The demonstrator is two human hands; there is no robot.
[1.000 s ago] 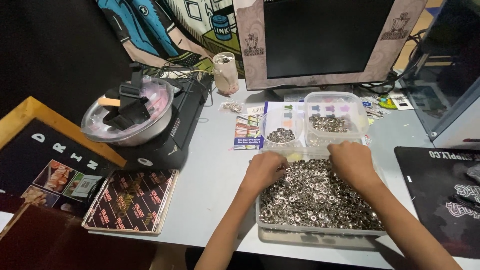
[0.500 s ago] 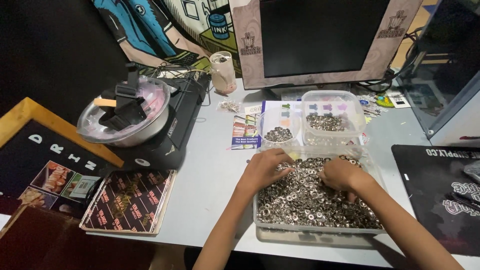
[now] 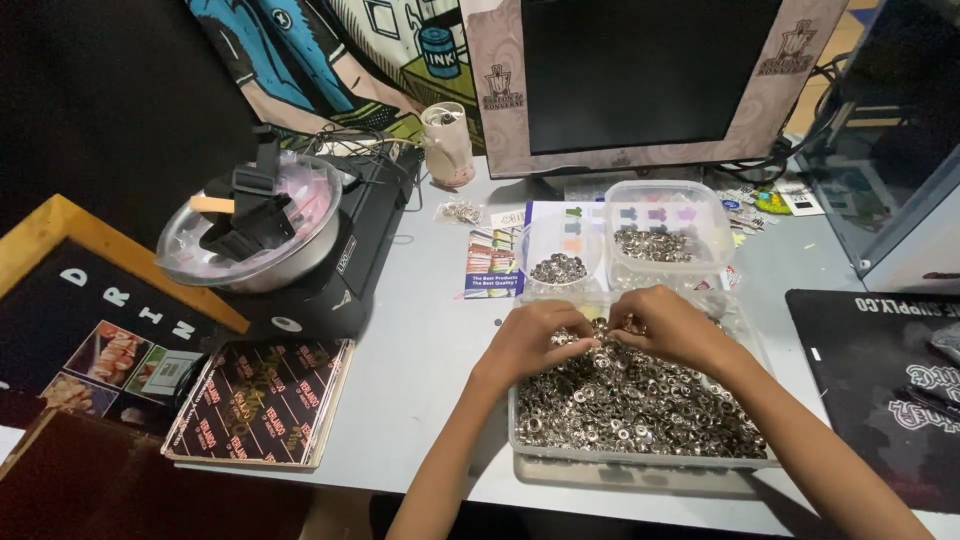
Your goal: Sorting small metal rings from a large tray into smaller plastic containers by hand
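At 9 o'clock of the tray, a black machine (image 3: 300,255) with a clear bowl (image 3: 250,235) is seen, and at 7 o'clock a dark booklet (image 3: 255,400) is lying near the table (image 3: 420,350) edge. The left hand (image 3: 535,340) and the right hand (image 3: 670,325) are being held close together over the far part of the clear tray (image 3: 640,462), which is filled with small metal rings (image 3: 640,400). The fingers are curled among the rings; whether any ring is being pinched cannot be told. At 12 o'clock, a round cup (image 3: 558,255) and a square tub (image 3: 665,230) are holding more rings. Rings are probably being risked here: if they are scooped too quickly, some could be pushed over the low rim onto the table or floor.
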